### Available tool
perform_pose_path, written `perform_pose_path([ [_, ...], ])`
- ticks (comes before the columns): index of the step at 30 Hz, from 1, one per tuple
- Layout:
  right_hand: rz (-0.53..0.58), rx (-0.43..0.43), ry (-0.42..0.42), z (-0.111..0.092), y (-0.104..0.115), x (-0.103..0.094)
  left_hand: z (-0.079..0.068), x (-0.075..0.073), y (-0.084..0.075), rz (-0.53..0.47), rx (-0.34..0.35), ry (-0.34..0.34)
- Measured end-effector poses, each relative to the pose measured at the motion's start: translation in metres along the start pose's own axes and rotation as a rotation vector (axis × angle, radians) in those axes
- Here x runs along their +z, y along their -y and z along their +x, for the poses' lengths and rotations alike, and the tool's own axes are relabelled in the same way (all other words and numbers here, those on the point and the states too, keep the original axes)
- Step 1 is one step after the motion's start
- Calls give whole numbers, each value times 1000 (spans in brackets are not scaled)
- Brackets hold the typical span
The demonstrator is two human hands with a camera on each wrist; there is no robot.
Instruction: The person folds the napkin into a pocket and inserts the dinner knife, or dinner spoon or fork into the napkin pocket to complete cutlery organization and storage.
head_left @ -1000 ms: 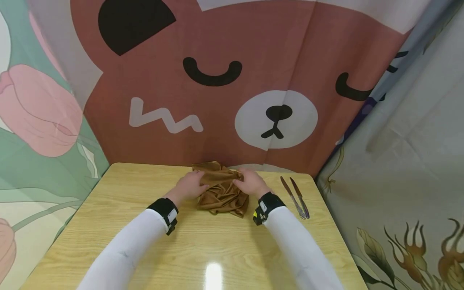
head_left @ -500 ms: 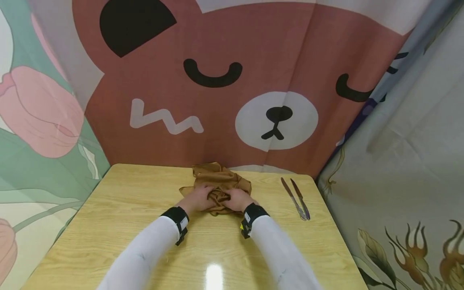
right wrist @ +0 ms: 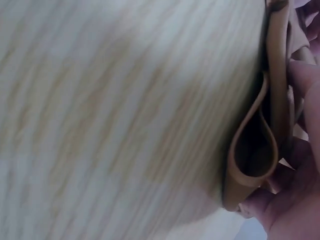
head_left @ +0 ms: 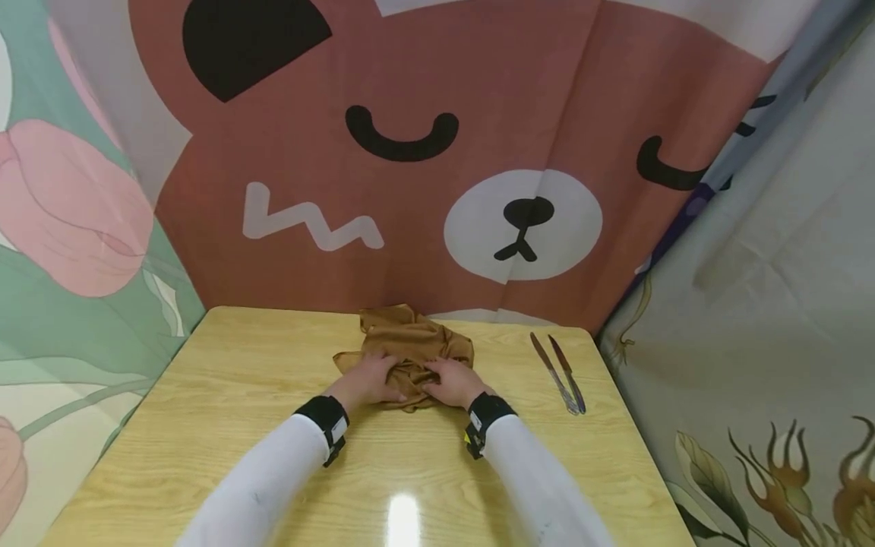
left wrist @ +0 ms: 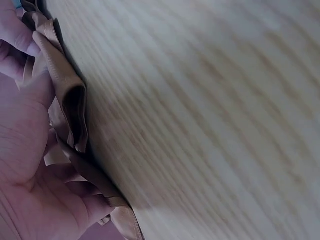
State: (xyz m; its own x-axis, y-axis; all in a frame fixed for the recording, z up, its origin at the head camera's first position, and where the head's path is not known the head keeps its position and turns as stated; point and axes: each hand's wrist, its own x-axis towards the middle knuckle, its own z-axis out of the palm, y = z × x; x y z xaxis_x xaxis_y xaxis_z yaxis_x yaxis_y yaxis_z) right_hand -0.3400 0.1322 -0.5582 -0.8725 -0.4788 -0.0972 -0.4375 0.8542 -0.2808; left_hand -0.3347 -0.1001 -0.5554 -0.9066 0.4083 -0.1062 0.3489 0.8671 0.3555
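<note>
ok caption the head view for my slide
Left hand and right hand, fingers gripping a rumpled brown cloth on a wood-grained table, two knives lying to the right.

The cloth is plain brown, the table yellow and wood-grained.

**Screened on three sides**

The wood-grained counter is backed by a bear cloth, flanked at left by a green tulip cloth and at right by a grey floral cloth. A white glare is reflected in it.
</note>
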Motion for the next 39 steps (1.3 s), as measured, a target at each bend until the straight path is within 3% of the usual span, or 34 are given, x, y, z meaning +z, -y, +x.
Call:
perform_pose_path([
  [11, -6, -37, -4, -19, -12, 1, -17, -2, -3, 51, -29, -19],
  [16, 71, -74, 20, -26, -21, 2, -25, -2, 0, 35, 17, -37],
  [21, 162, -88, 34, -30, -28, 0, -31, 2, 12, 2, 102, -49],
  [26, 155, -121, -55, -30, -18, -6, -36, -1, 28, -111, 147, -103],
  [29, 75, -192, -163, -34, -5, -13, -42, -6, 38, -93, 105, -202],
  [32, -34, -291, -220, -42, 8, -20, -49, -11, 50, -23, 1, -282],
  [35, -127, -362, -173, -50, 18, -20, -55, -14, 59, -9, -75, -287],
  [39, -180, -395, -66, -57, 30, -11, -57, -14, 65, -20, -88, -236],
])
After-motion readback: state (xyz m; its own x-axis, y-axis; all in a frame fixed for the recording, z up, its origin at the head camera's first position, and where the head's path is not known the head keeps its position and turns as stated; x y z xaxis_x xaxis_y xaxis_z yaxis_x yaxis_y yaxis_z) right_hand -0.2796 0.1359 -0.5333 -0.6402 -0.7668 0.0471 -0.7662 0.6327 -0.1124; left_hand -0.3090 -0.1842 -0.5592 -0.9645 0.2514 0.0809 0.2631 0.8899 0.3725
